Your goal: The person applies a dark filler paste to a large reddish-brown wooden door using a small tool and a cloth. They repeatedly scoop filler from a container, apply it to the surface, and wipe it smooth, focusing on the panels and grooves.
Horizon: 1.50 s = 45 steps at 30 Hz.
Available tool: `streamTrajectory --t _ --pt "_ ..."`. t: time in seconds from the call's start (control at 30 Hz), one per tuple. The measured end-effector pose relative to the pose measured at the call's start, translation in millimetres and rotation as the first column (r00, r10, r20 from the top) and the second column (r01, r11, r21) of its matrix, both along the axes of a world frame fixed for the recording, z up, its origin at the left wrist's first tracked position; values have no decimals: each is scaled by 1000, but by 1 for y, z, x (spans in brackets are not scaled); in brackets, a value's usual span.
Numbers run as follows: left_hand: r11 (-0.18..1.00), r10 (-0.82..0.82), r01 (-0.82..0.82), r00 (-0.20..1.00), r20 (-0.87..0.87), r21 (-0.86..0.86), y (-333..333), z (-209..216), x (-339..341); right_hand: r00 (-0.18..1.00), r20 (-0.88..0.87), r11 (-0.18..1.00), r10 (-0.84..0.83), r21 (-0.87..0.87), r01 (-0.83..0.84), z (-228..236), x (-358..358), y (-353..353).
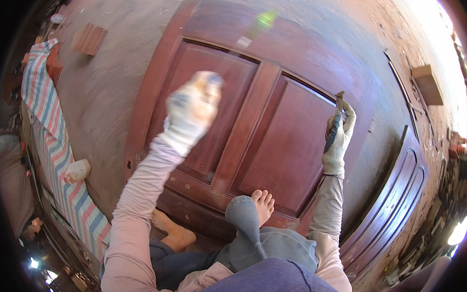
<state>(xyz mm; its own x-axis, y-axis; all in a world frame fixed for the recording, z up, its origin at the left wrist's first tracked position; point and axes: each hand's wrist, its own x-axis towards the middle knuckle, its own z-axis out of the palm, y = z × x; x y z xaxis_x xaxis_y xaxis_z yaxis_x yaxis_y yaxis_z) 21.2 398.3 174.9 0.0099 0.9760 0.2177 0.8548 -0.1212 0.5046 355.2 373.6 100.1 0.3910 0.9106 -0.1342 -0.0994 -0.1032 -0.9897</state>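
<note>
Reddish-brown wood fills most of what I'm getting on the head feed from my end: a panelled door (267, 121) lying flat on the ground in front of the wearer, two recessed panels with a stile between them. The gloved right hand (339, 134) is over by the upper right corner of the right-hand panel, fingers wrapped around a thin dark tool (340, 96) that pokes up past the glove, its top end right by the panel's edge moulding; can't tell from here if it's touching. The gloved left hand (192, 111) is up over the left-hand panel and pretty blurred. Its fingers look curled in, but I honestly can't tell whether they're clenched on anything. I've got one bare foot (263, 204) at the lower part of the door, between the arms, and the other one (173, 231) off to its left near the bottom edge. Near the top there's a green blurry thing (266, 19), too smeared for me to name. Off left I see a striped sheet (58, 145) with a whitish container (78, 170) on it, plus a wooden block (90, 39) further up. Over on the right, a second darker panel (396, 188) with arched moulding lies alongside.
</note>
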Motion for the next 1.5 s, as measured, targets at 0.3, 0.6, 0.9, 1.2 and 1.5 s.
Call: streamTrajectory --t 0.3,0.6,0.9,1.2,1.5 --pt "620 785 -766 609 -113 170 -52 -73 -326 949 90 952 302 -85 -294 -11 -54 37" --pt "547 594 -743 670 -446 -386 -50 -159 -267 924 -24 889 382 -262 -375 -6 -68 81" --pt "513 707 -856 382 -595 59 -31 -173 -207 937 60 894 345 -327 -308 -35 -83 118" --pt "562 627 -827 414 -660 14 -33 -171 -210 356 902 925 244 -107 -364 -67 -98 116" --pt "598 649 -795 408 -642 99 -34 -183 -214 -35 913 894 407 -406 -189 -64 -108 94"
